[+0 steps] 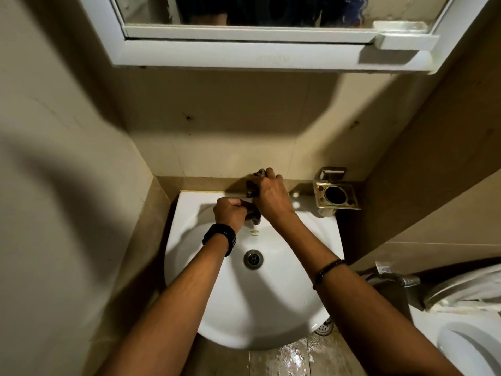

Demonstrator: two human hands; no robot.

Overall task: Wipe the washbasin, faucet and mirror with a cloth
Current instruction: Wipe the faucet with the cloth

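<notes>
The white washbasin (271,294) is fixed to the wall below me, its drain (253,259) in the middle. Both hands are at the faucet (254,220) on the basin's back rim. My right hand (271,196) is closed over the faucet's top, pressing what looks like a dark cloth (252,187) onto it. My left hand (229,215), with a black watch on its wrist, grips the spout from the left. Most of the faucet is hidden; only the spout tip shows. The white-framed mirror (151,12) hangs above on the wall.
A brass holder (336,196) with a round hole is mounted right of the faucet. A white toilet (471,348) and a metal tap (401,279) stand at the right. The floor (287,359) under the basin is wet. Tiled walls close in on both sides.
</notes>
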